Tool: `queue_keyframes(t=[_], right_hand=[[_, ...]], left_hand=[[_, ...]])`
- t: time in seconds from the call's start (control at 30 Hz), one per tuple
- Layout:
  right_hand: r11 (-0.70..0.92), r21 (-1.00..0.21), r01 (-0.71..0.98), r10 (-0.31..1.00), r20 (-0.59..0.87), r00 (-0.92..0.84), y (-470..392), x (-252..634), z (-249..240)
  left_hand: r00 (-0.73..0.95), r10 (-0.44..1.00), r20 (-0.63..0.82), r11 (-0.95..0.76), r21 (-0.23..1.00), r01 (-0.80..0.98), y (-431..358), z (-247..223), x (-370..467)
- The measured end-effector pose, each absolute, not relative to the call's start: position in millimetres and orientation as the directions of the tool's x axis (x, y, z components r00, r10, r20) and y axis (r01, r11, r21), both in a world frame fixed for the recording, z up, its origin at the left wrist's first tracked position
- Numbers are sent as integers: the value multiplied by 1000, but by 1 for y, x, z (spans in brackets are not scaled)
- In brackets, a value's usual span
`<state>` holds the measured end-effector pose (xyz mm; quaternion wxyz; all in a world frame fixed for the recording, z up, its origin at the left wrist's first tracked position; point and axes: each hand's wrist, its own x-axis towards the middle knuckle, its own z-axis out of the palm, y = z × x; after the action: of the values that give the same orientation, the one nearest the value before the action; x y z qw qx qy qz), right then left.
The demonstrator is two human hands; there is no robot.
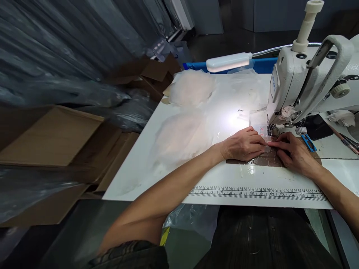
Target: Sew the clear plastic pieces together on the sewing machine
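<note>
A small piece of sheer, whitish fabric with pinkish spots lies under the needle area of a white sewing machine. My left hand is beside it on the left, fingers curled together and pressing its edge down. From the right, my right hand reaches in with the index finger stretched to the fabric and the other fingers bent; its fingertips grip the near edge. Both hands rest over a brown, tape-covered plate on the white table. The fabric's lower part is partly hidden by my fingers.
Two blurry piles of sheer pale pieces, a far pile and a nearer pile, lie left. A ruler strip runs along the front edge. Blue thread snips and a dark phone-like slab lie right. Cardboard boxes stand left.
</note>
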<state>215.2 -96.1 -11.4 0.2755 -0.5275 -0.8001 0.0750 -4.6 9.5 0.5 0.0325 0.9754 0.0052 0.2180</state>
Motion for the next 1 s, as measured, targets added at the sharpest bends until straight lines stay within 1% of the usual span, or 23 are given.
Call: queue_keyframes(t=[0.13,0.3,0.47,0.53,0.6,0.77,0.9,1.0], right_hand=[[409,-419,810,897,345,-275,-96,214,-11],[395,-418,818,907,316,-277,-97,215,-9],[442,-368,818,877,371,-306,-97,215,-11],[455,-342,822,866,386,-318,-97,214,-10],[465,-322,824,860,386,-335,-97,214,-7],[467,-304,830,865,354,-357,-97,212,-2],[464,-269,844,860,364,-356,-96,211,-3],[444,-237,864,867,358,-348,-95,210,-4]], left_hand=[[918,14,397,-999,54,-8,8,4,-5],[907,14,420,-998,59,-12,6,6,-5],[954,85,287,-993,97,60,3,10,-4],[961,95,258,-993,95,73,3,12,-3],[962,95,258,-992,104,70,3,12,-4],[956,119,268,-981,182,71,5,9,-5],[952,112,286,-978,202,55,6,11,-6],[956,126,265,-976,208,71,7,13,-7]])
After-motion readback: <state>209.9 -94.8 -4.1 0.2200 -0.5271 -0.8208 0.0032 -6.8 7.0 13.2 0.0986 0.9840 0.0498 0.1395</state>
